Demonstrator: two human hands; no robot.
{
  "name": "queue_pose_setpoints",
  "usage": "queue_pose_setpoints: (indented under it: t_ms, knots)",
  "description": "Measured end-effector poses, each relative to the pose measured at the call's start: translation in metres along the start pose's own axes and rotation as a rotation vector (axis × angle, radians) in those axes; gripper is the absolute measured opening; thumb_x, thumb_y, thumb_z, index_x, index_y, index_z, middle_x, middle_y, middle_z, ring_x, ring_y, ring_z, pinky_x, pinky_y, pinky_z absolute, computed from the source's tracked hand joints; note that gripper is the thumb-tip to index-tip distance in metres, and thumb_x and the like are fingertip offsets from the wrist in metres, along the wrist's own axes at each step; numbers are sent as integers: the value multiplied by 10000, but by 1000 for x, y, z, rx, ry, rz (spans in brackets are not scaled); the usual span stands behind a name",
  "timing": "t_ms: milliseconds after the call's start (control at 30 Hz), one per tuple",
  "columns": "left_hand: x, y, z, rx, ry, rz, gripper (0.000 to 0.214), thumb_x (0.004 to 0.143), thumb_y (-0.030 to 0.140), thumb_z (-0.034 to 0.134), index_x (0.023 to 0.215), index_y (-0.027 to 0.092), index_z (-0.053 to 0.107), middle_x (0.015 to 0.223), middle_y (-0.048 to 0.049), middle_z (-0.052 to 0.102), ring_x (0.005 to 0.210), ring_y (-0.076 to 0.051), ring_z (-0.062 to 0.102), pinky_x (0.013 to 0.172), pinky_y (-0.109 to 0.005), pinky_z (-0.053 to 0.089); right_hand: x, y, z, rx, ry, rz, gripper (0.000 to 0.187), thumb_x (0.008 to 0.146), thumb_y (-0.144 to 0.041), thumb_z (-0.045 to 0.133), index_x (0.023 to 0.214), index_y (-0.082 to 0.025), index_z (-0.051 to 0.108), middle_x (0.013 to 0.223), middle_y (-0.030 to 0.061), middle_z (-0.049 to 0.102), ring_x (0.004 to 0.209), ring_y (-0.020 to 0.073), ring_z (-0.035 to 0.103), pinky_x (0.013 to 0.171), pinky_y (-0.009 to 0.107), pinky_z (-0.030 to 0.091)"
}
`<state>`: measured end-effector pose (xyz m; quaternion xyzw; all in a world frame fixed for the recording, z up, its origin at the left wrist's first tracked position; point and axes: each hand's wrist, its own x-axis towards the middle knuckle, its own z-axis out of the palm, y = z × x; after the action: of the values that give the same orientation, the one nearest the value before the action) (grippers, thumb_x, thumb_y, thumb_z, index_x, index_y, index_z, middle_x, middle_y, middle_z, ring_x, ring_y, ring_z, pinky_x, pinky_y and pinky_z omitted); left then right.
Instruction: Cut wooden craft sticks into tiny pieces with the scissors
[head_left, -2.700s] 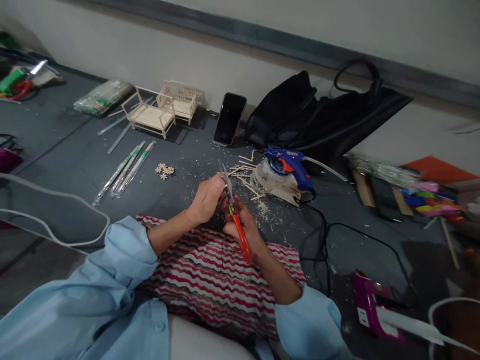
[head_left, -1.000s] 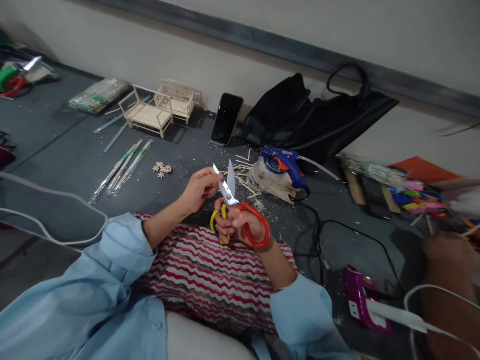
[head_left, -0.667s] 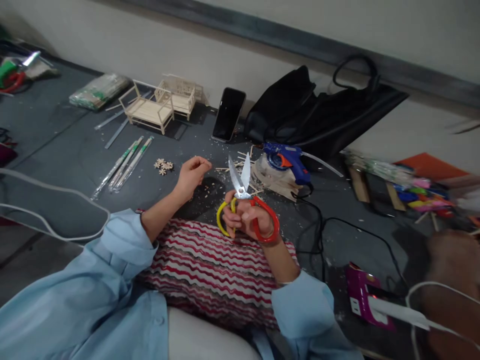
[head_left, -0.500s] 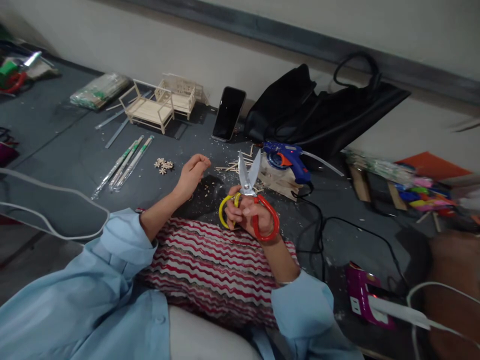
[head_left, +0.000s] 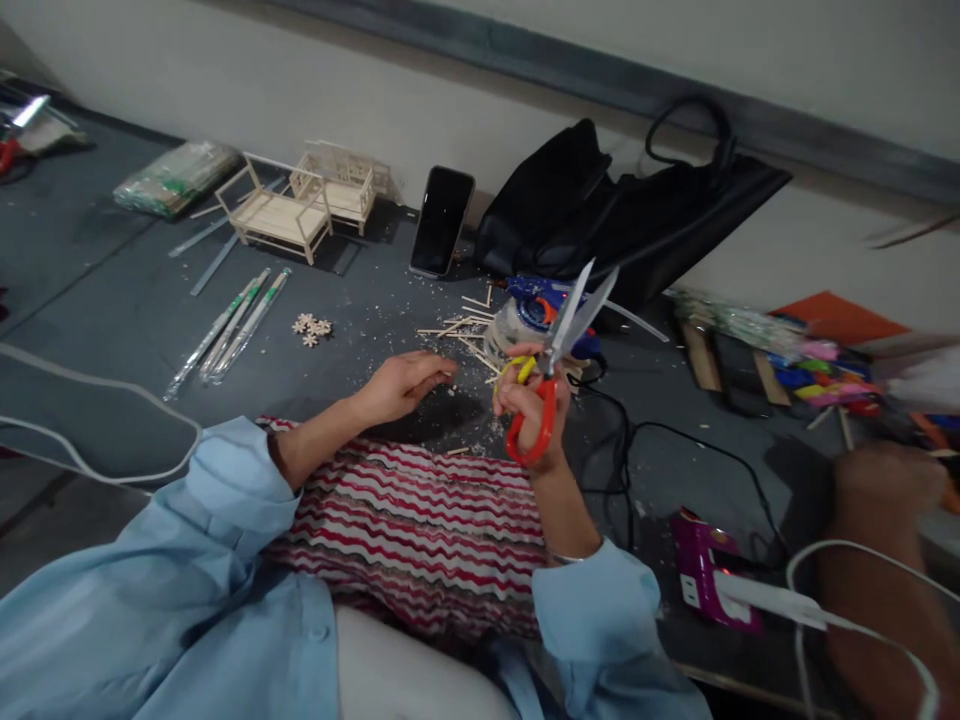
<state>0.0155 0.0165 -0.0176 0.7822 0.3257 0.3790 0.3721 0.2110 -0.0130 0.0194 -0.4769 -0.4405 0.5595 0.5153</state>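
Observation:
My right hand (head_left: pixel 529 400) grips scissors (head_left: pixel 555 350) with one red and one yellow handle; the blades stand open and point up to the right, toward the blue glue gun (head_left: pixel 536 300). My left hand (head_left: pixel 405 383) hovers low over the dark mat, fingers curled together and pointing right, just short of a scatter of thin wooden sticks (head_left: pixel 461 330). Whether it pinches anything is not visible. A red-and-white striped cloth (head_left: pixel 405 530) covers my lap.
A phone (head_left: pixel 441 220) and a black bag (head_left: pixel 622 215) lie by the wall. Two small wooden model benches (head_left: pixel 281 215), wrapped sticks (head_left: pixel 232 325) and wooden flowers (head_left: pixel 310 327) sit to the left. Black cables (head_left: pixel 675 450), a purple power strip (head_left: pixel 701 570) and another person's arm (head_left: pixel 885 550) are on the right.
My right hand swung the scissors to the right and up toward the glue gun. My left hand dropped lower and moved right, nearer the sticks.

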Motion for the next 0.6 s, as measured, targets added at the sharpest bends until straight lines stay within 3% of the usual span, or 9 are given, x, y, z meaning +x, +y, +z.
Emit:
queue_pose_setpoints:
  t_ms: [67,233,367,467,600]
  knots:
    - [2,0,4,-27,-99,40,208,895,232,478,984,221,666,1006,-90,697,984,-196,626,903,-293,428,1,7,3,-151,95,-159,338,646,-280,652,956,-269,518,638,-89,434,449,62,377,431,225,335]
    - [7,-2,10,26,-256,101,199,850,167,508,928,229,680,918,-82,691,899,-196,627,856,-280,428,3,23,12,-253,82,-128,332,680,-290,631,999,-241,552,561,-109,415,419,57,377,429,211,361]
    - [5,-12,-4,208,-192,82,265,776,90,534,960,218,677,839,-68,661,821,-192,598,812,-275,422,4,26,11,-304,88,-124,347,692,-277,625,1029,-229,560,561,-109,433,422,58,392,417,196,341]
    - [4,-21,-23,301,-58,-33,264,777,92,523,957,203,681,834,-69,659,808,-192,595,791,-280,429,5,27,9,-285,63,-124,345,711,-280,613,1047,-234,549,551,-115,414,417,59,382,426,198,346]
    - [6,-21,-34,192,80,-48,193,829,164,537,903,196,713,903,-77,679,873,-182,613,825,-285,448,4,26,9,-358,28,-115,381,749,-335,617,1112,-236,558,528,-112,390,434,75,376,458,216,371]
